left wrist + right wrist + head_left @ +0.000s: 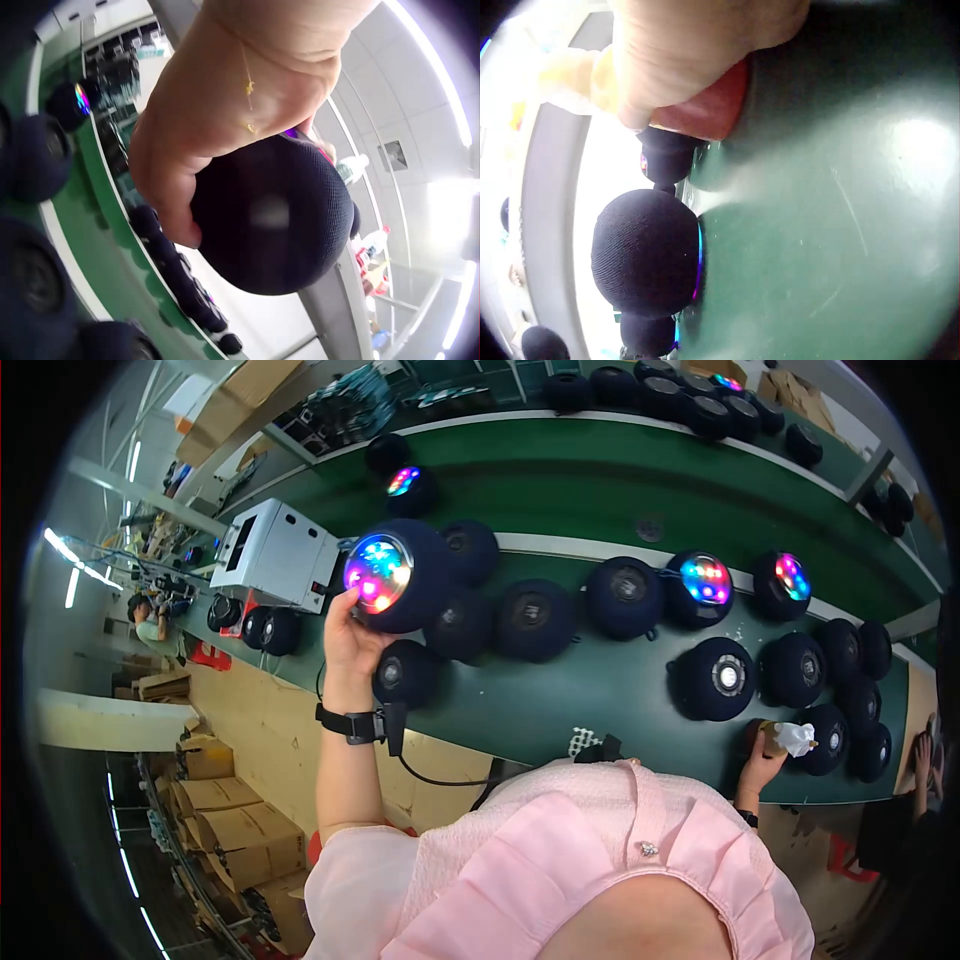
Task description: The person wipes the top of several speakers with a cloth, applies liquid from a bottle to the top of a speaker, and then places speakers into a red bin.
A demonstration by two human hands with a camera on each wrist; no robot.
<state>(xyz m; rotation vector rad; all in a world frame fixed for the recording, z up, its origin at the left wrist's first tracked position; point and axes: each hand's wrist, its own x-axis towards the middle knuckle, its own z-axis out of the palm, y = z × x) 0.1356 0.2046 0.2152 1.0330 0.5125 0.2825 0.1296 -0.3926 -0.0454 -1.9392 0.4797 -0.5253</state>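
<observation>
Left hand (352, 645)'s curled round 1 lit speaker (408, 585), holding it up; right hand (763, 768), well apart, grips some reddish thing (714, 106) I can't make out. I'd keep that left grip off the lights (380, 572), clear of the dark speakers (458, 624) alongside.

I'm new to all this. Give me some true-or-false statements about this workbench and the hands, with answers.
The left hand holds a round device with a lit, multicoloured face. True.
One hand is empty. False: the right hand holds a white-topped container.
The bench top is green. True.
Every device is lit. False: in the head view, an unlit device shows just below the held one.
A black strap circles the left wrist. True.
</observation>
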